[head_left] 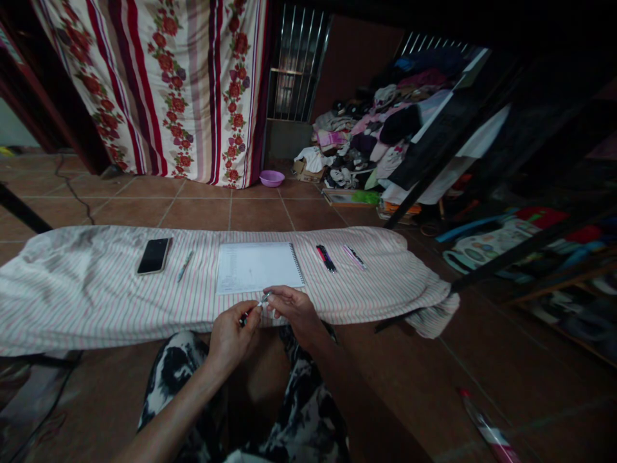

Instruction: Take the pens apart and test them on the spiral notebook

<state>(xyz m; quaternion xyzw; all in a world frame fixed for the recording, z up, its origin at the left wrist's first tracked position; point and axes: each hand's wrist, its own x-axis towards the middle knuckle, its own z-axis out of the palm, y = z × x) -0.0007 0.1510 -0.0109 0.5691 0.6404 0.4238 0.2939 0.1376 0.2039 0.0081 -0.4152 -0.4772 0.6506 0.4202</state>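
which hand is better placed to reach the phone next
Probably the left hand: it is nearer the phone, while the right hand lies farther across. Both are at a small item.

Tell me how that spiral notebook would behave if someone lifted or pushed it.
Lying flat, the notebook probably won't roll or tip. Lifted by one edge, its paper would likely flop, turning about the coil. The loose striped cloth beneath might bunch up.

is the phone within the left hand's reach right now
Probably yes: only a pen lies between the left hand and the phone, though that hand grips a small item and would likely need freeing.
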